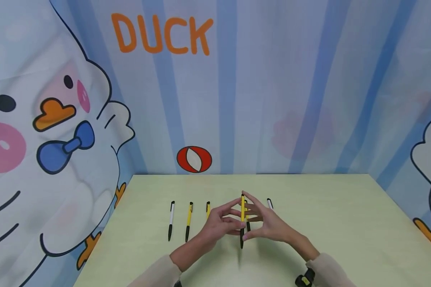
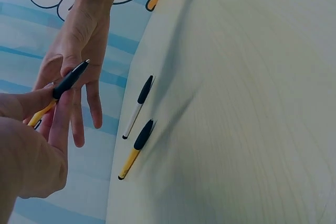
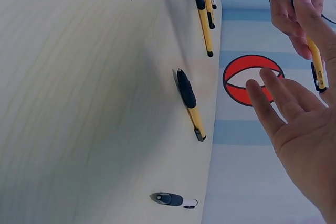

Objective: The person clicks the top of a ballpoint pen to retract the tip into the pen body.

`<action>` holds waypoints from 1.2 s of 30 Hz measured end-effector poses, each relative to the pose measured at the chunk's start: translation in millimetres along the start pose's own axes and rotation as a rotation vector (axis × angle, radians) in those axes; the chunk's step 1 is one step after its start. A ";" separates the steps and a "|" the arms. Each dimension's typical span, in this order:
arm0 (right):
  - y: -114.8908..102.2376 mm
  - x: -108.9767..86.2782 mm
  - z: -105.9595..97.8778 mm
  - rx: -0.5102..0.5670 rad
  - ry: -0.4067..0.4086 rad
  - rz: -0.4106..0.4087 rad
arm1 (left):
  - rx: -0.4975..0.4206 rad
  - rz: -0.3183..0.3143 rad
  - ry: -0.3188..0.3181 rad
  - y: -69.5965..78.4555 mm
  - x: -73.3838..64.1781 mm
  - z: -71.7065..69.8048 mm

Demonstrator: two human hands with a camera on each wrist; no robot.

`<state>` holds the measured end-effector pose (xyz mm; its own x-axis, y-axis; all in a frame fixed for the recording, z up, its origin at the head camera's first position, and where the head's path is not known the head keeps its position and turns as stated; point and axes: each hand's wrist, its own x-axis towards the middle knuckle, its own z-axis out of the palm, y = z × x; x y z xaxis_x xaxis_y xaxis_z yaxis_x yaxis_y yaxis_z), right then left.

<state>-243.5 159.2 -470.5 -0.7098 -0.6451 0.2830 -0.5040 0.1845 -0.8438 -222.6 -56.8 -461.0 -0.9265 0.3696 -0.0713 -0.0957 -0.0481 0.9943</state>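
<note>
Holding a slim yellow-and-black pen (image 1: 242, 209) above the pale wood-grained worktop (image 1: 344, 223), the left hand (image 1: 220, 228) has its grip pinched on the barrel. The right hand (image 1: 271, 225) has its fingers extended and spread about the same pen. Three other yellow-and-black pens (image 1: 189, 217) lie between two white-and-black pens (image 1: 171, 217) on the worktop.

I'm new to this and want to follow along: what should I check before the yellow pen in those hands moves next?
1. Left hand has a grip on the held yellow pen: ok, thumb and finger pinch it.
2. Its black end points down: ok.
3. Right hand supports it too: cannot tell.
4. Yellow pen lying behind the hands shows whole in the head view: not ok, partly covered.
5. Leftmost white pen lies clear of both hands: ok.
</note>
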 end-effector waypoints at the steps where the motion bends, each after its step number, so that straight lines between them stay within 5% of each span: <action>1: 1.3 0.3 0.4 0.011 -0.001 -0.001 | -0.004 0.000 0.011 -0.3 -0.2 1.0; 17: 7.5 3.6 2.3 0.003 -0.107 0.085 | -0.040 -0.059 0.108 -13.6 -7.2 2.1; 36: 18.4 -25.9 -33.9 -0.155 0.085 0.164 | 0.024 -0.085 0.152 -13.0 -6.4 -13.2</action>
<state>-251.1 204.4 -477.9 -0.8237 -0.5337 0.1913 -0.4440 0.3975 -0.8030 -220.3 -70.8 -474.6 -0.9599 0.2267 -0.1650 -0.1694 0.0002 0.9855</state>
